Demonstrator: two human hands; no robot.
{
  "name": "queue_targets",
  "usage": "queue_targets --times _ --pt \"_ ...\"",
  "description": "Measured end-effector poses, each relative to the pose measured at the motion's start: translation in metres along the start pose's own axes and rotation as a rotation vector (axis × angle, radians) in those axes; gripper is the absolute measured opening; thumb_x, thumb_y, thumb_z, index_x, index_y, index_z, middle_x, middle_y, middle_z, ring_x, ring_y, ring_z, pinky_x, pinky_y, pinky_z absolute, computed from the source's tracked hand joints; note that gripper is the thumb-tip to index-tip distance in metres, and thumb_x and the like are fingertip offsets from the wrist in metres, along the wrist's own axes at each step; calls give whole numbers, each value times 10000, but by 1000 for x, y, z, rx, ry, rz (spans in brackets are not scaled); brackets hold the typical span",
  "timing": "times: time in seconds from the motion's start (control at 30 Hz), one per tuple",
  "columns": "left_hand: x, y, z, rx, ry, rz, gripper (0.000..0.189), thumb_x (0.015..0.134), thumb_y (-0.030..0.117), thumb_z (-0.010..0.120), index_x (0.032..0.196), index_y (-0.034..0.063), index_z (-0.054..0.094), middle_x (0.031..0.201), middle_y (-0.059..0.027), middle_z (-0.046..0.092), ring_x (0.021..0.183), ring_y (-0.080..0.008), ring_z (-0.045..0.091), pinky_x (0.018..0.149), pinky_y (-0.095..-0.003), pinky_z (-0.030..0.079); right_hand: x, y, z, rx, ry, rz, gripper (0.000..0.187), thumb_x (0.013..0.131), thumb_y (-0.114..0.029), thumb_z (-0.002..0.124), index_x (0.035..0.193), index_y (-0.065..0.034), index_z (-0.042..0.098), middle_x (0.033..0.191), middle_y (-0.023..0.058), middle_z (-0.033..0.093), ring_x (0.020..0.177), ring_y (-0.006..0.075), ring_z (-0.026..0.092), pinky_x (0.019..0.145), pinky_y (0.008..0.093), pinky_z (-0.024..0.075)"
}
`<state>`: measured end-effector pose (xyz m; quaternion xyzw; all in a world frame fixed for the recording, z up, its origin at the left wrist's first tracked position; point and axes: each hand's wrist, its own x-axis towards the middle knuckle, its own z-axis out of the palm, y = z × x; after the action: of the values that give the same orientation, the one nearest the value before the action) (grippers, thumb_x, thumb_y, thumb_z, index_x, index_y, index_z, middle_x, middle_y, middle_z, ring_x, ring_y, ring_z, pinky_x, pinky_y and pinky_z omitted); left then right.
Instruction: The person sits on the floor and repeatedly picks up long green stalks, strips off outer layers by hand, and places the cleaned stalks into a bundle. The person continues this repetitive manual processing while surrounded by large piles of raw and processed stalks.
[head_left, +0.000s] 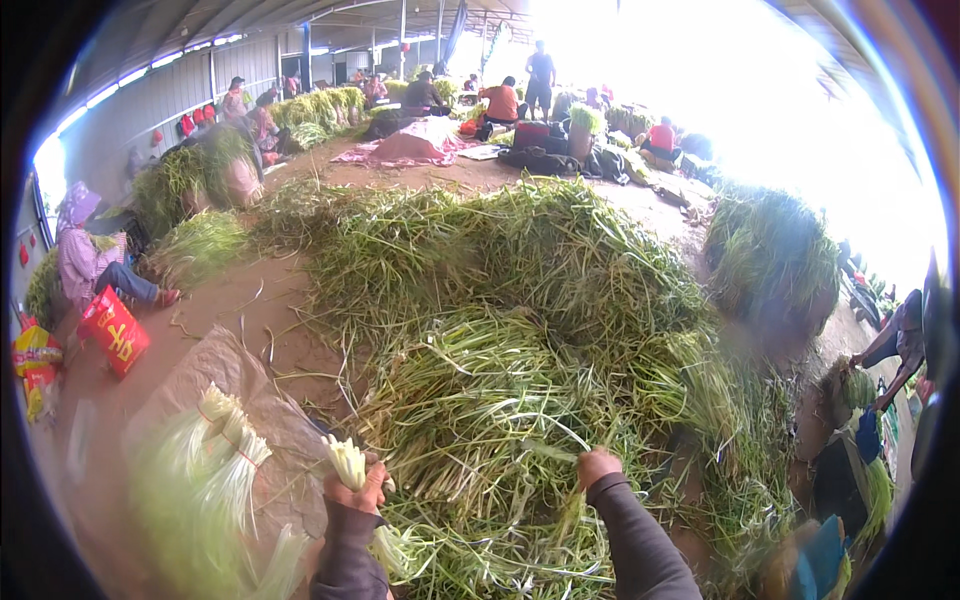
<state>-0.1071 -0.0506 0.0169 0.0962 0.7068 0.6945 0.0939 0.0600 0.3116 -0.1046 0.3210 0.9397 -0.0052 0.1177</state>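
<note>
My left hand (358, 486) grips a bunch of pale-stemmed green stalks (346, 461), their whitish cut ends pointing up and away from me. The leafy part of this bunch hangs below the wrist, partly hidden by my sleeve. Over the near side of a large heap of long green stalks (480, 405), my right hand (598, 466) is curled around blurred green leaf strands (551, 451). To the left, tied bundles of pale stalks (225, 442) lie on a brown plastic sheet (217, 360), their leafy ends blurred.
A seated person (86, 251) is at the far left, near a red bag (116, 334) bearing writing. Tall leafy bundles (772, 262) stand at the right, with another person's arm (892, 352) beyond. Several people sit farther back around a pink cloth-covered mound (416, 142).
</note>
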Motion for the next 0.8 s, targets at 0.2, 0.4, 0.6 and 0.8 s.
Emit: queue_targets --times 0.2,0.4,0.6,0.8 --pt "-5 -12 17 -59 -103 9 166 803 114 652 906 0 590 675 -44 620 456 -64 490 414 -216 392 -39 18 -83 446 767 5 142 790 -213 592 744 -82 621 785 120 545 607 312 586 601 408 494" --pt "-35 -13 60 69 -505 167 188 798 51 676 978 34 623 700 19 579 533 -43 487 492 -200 396 -120 -53 -104 1581 -16 -352 131 848 -20 528 936 6 622 862 72 636 720 115 596 638 270 514" --pt "-50 -28 77 21 -907 60 278 813 146 704 1052 36 613 894 -34 651 795 -126 601 707 -269 477 -146 -76 -111 1800 -217 -525 229 916 -95 463 1072 31 575 940 45 610 775 77 556 686 209 445" --pt "-39 -55 86 173 -603 488 142 802 85 687 893 27 595 631 20 564 537 -51 511 464 -197 388 -133 -69 -102 1817 24 -375 236 898 -94 511 1108 -10 578 828 7 609 633 35 498 551 180 393"
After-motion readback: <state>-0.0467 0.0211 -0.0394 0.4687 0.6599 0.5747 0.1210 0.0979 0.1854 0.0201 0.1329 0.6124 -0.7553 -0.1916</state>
